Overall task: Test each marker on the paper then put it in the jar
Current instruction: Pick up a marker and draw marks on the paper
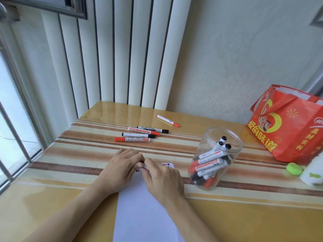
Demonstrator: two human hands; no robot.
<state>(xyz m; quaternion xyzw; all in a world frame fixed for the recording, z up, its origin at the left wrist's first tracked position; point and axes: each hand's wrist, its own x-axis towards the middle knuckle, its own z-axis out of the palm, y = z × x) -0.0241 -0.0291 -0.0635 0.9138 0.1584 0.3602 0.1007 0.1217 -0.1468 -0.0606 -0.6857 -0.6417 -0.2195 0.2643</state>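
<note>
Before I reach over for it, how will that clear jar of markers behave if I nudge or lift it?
The clear jar looks like thin plastic, so probably light and not brittle. It stands upright and wide on the glossy table, so a low push would likely slide it rather than tip it. The markers in it lean loosely and its mouth is open, so they may shift or spill if tilted.

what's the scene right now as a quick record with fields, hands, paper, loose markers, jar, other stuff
left hand: left hand meets the right hand over the paper's far end, pinching a small item, mostly hidden
right hand: right hand curled on the same item
paper: white paper flat on the table, marks at its far edge
loose markers: five markers lying beyond the hands
jar: clear jar right of the paper, open, holding many markers
other: red bag at far right
</note>
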